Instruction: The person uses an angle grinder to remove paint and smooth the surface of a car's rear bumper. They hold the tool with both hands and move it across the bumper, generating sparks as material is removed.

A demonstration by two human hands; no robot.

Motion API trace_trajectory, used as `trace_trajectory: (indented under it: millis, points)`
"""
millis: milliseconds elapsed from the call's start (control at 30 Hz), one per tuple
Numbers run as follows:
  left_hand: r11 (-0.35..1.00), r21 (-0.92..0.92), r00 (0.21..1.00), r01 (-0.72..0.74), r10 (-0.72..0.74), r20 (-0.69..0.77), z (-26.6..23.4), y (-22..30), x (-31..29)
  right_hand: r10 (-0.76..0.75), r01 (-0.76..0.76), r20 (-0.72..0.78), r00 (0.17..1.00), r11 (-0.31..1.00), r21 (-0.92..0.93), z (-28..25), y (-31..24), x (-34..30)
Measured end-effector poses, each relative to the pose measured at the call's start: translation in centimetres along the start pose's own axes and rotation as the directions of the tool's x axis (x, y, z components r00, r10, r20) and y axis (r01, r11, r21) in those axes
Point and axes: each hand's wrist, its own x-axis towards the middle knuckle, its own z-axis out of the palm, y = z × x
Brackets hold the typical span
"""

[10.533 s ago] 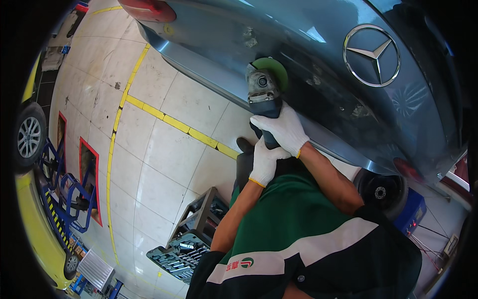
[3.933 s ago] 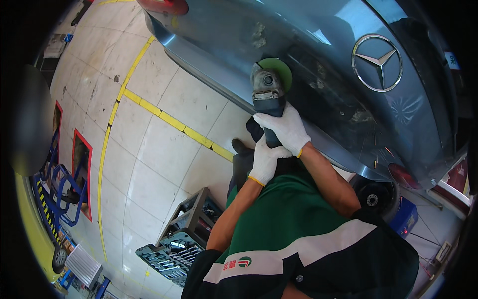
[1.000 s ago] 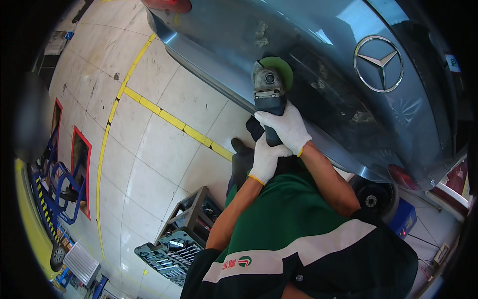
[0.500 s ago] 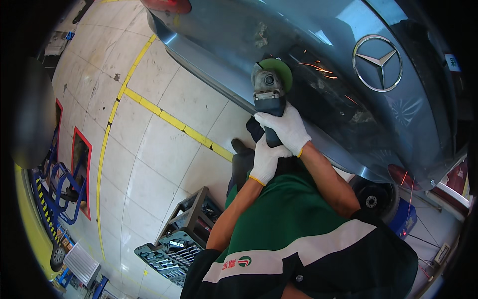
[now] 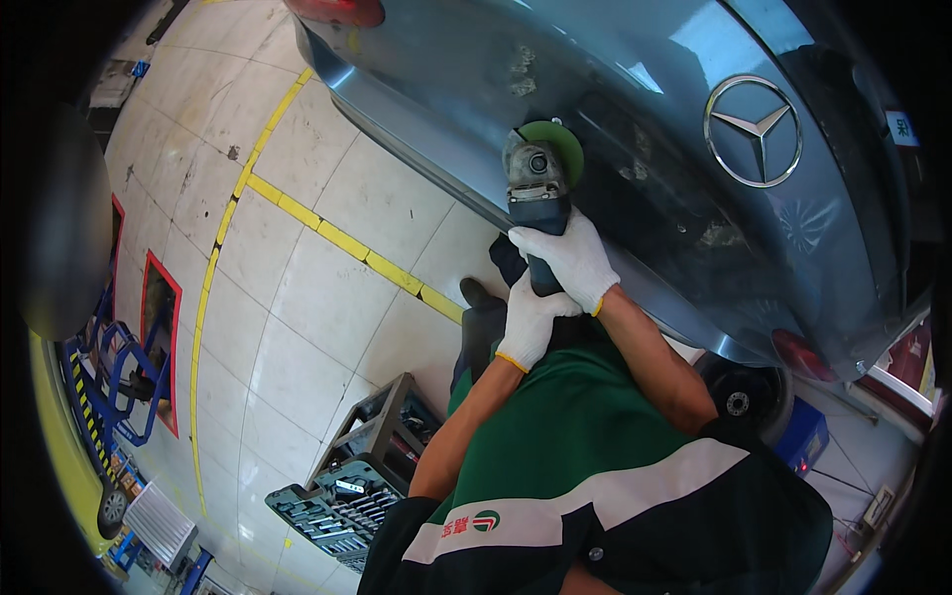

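Observation:
Both my hands wear white knit gloves and are wrapped round an angle grinder (image 5: 537,198). My left hand (image 5: 532,319) grips the rear of its body, close to my green shirt. Farther forward, my right hand (image 5: 569,258) closes over the body just behind the metal gear head. A green disc (image 5: 555,154) sits at the grinder's front, beside the grey-blue rear panel of a car (image 5: 635,89). Bare, scuffed patches (image 5: 523,71) show on that panel. Whether the disc touches the panel, I cannot tell. No sparks show.
A grey cart (image 5: 387,421) with an opened socket set (image 5: 337,511) stands at my left. Yellow lines (image 5: 337,240) mark the tiled floor. Beyond them are a blue metal frame (image 5: 129,382) and a yellow car (image 5: 64,446). A wheel (image 5: 739,397) and a blue box (image 5: 798,436) lie to the right.
Sparks that flew rightward off the disc across the panel are gone. The grinder has shifted very slightly nearer to me; both hands keep their grip.

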Motion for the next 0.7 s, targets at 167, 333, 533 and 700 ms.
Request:
trace_trajectory:
  millis: [167, 333, 533, 700]
  points:
    - [0.999, 0.041, 1.0, -0.017, 0.016, 0.016, -0.3, 0.0, 0.4, -0.036, 0.036, 0.008, 0.999, 0.999, 0.019, 0.0, -0.5, -0.1]
    - [1.0, 0.003, 1.0, -0.005, 0.005, 0.008, -0.2, -0.1, 0.2, -0.017, 0.017, 0.012, 1.0, 1.0, 0.016, 0.0, -0.1, 0.1]
    - [1.0, -0.007, 1.0, 0.013, -0.013, 0.001, 0.0, 0.1, 0.2, -0.046, 0.046, -0.007, 0.999, 0.999, 0.008, 0.1, 0.1, 0.3]
    - [1.0, 0.028, 1.0, -0.012, 0.012, 0.012, -0.2, 0.0, 0.1, -0.034, 0.033, 0.027, 0.999, 0.999, 0.035, 0.0, -0.7, -0.2]
